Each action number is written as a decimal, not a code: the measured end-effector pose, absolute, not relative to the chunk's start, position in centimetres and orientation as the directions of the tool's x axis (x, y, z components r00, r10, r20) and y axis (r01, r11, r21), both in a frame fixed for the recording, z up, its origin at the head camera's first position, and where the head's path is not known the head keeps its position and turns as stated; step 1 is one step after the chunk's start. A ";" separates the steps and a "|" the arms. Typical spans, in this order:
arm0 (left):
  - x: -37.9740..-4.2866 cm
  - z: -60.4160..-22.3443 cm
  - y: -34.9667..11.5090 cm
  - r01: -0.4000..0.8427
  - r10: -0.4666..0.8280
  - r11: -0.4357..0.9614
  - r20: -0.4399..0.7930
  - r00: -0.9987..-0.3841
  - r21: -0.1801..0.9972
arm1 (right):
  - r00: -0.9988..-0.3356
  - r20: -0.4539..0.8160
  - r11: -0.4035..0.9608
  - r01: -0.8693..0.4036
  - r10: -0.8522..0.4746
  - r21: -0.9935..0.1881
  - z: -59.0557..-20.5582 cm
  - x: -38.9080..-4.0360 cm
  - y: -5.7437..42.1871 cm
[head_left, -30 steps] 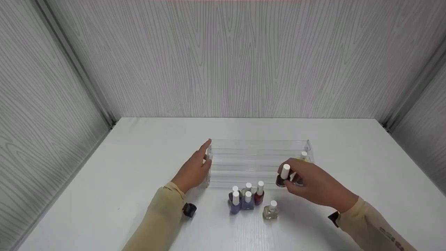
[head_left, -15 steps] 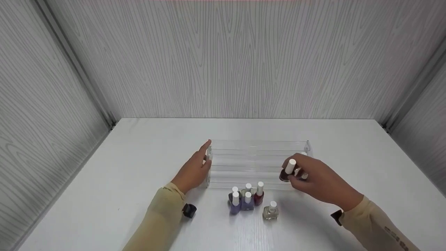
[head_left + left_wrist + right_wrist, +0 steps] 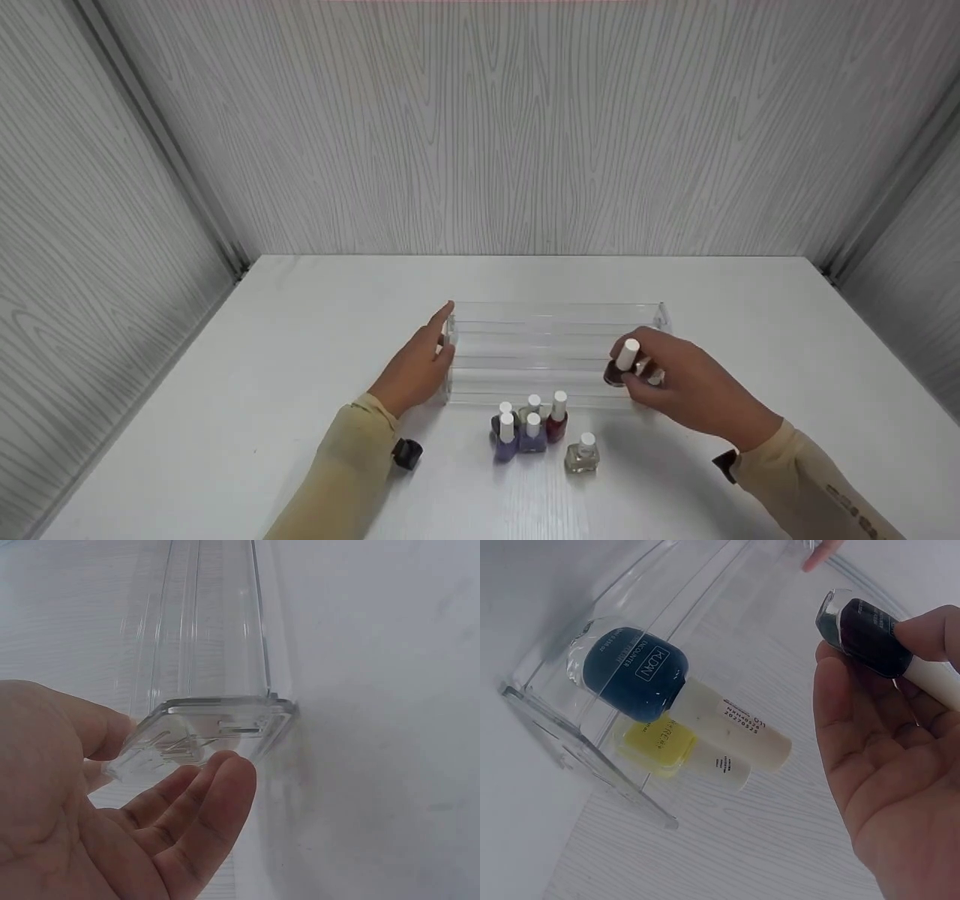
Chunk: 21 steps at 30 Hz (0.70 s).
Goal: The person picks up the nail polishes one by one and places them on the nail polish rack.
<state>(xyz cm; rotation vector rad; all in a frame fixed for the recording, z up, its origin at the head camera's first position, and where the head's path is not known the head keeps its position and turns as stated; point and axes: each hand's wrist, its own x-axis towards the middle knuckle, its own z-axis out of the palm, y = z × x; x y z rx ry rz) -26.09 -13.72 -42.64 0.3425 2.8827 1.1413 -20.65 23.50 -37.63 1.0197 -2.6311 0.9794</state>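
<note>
My right hand [image 3: 679, 382] pinches a dark nail polish bottle [image 3: 874, 637] with a white cap, tilted, close over the right end of the clear tiered rack [image 3: 525, 361]. At that end, a dark blue nail polish bottle [image 3: 634, 671] and a yellow nail polish bottle [image 3: 656, 746] lie tilted in the rack, mostly hidden by the hand in the head view. My left hand [image 3: 416, 367] rests against the rack's left end panel [image 3: 202, 739], index finger extended along it.
In front of the rack stand two purple bottles [image 3: 506, 448], a red bottle [image 3: 556, 429], a dark one [image 3: 497, 425] and a pale one behind. A clear glittery bottle [image 3: 582, 458] stands nearer me. A grey wood-grain panel [image 3: 525, 135] rises behind the table.
My right hand has shifted slightly right and away from me with the dark bottle, whose cap now leans more to the right. My left hand and the standing bottles stay put.
</note>
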 end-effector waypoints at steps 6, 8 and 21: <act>-26.1 -42.3 -13.5 0.199 0.203 0.716 0.073 -0.976 0.669 | -0.765 0.357 0.569 -0.640 -0.536 -0.516 -37.5 -20.7 23.6; -26.1 -42.2 -13.5 0.196 0.197 0.716 0.074 -0.978 0.670 | -0.770 0.355 0.572 -0.633 -0.530 -0.521 -37.4 -20.6 23.6; -26.1 -42.4 -13.6 0.180 0.189 0.721 0.061 -0.980 0.670 | -0.809 0.342 0.589 -0.584 -0.477 -0.559 -37.1 -20.7 24.0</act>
